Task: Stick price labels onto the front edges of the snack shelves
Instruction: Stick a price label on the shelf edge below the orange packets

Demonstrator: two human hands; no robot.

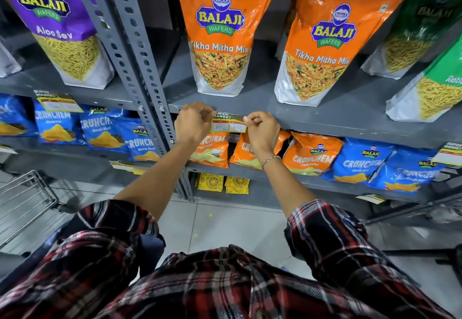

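A yellow price label [228, 124] with two white boxes reading 80 and 40 lies against the front edge of the grey shelf [325, 121], below an orange Tikha Mitha Mix bag [220, 43]. My left hand [193, 125] pinches the label's left end. My right hand [262, 128] pinches its right end with thumb and forefinger. Both hands sit at shelf-edge height, one on each side of the label.
Another label [60, 103] hangs on the left shelf edge, more on lower edges [450, 155]. Blue and orange Crunchem bags [310, 155] fill the shelf below. A perforated grey upright [140, 68] stands left of my hands. A wire trolley [22, 201] is at lower left.
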